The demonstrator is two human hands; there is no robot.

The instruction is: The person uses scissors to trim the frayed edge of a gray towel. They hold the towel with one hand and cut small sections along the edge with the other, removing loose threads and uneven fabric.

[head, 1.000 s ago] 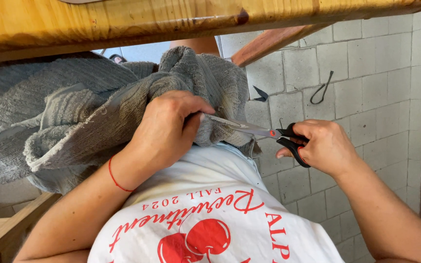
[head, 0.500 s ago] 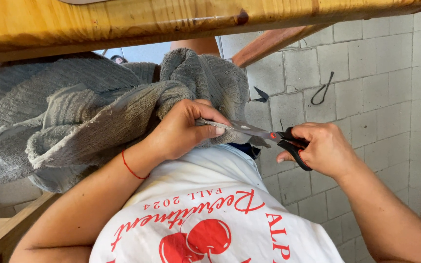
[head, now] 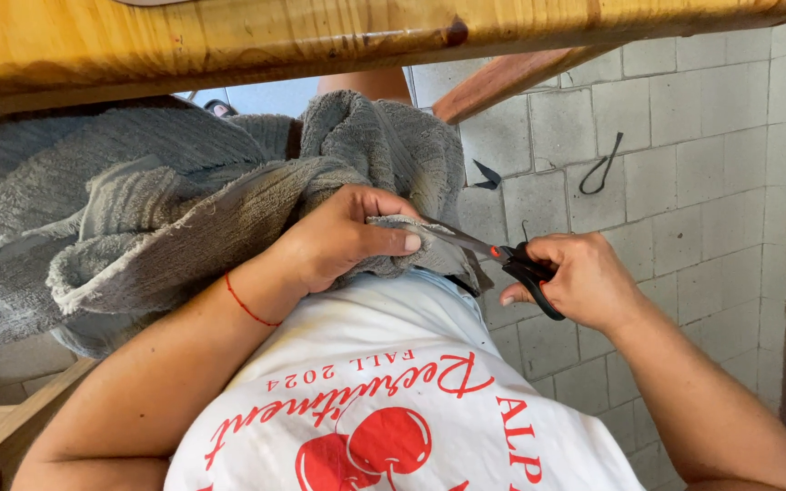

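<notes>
Grey terry towel point(head: 184, 218) pinched by left hand point(head: 338, 241) fingers; right hand point(head: 575, 277) fingers clamp black-handled scissors point(head: 502, 259).

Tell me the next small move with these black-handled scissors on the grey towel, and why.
Probably close the black-handled scissors in the right hand: their blades already meet the grey terry towel edge that the left hand pinches.

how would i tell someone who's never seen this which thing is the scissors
Start at the wooden table edge across the top, then drop to the grey towel bunched below it. At the towel's right end, the left hand pinches the cloth and the right hand holds the scissors: thin metal blades, black handles, a small red pivot, unlike the loose black scraps on the floor.
</notes>
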